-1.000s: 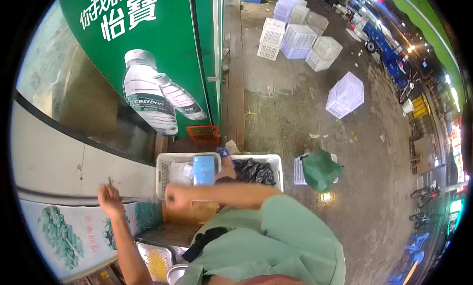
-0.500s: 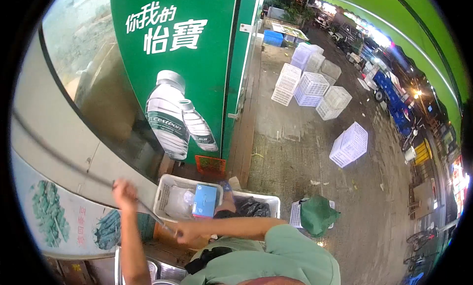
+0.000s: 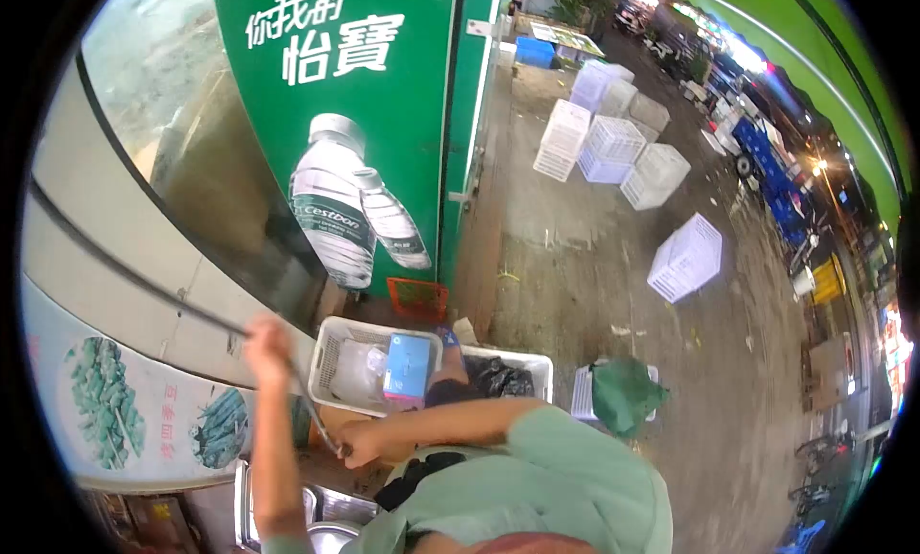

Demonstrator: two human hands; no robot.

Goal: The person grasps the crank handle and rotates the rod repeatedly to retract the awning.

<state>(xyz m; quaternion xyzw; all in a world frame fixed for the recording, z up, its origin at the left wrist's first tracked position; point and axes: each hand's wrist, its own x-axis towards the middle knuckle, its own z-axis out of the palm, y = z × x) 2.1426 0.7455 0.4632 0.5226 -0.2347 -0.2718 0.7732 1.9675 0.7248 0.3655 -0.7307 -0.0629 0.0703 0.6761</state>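
A long thin dark pole (image 3: 144,281) slants from the far left edge down to my hands, looking curved in this view. My left hand (image 3: 268,348), slightly blurred, is closed around it partway along, in front of the pale curved panel. My right hand (image 3: 356,443) grips the pole's lower end, close to my body. Just beyond that hand stands a white plastic crate (image 3: 329,362) holding a clear plastic bag (image 3: 356,372) and a blue box (image 3: 409,362). My leg and blue slipper (image 3: 449,338) show beside the crate.
A second white crate (image 3: 544,374) holds a black bag (image 3: 500,377). Right of it, a green cloth or bag (image 3: 625,398) covers a light crate. Ahead rises a green refrigerator-like panel (image 3: 402,94). Several white crates (image 3: 685,257) stand on the wet pavement. Metal trays (image 3: 335,506) lie below my hands.
My left hand has shifted up and to the right, still on the pole. The pole's lower section now runs more steeply toward my right hand. The surroundings appear slightly higher in view.
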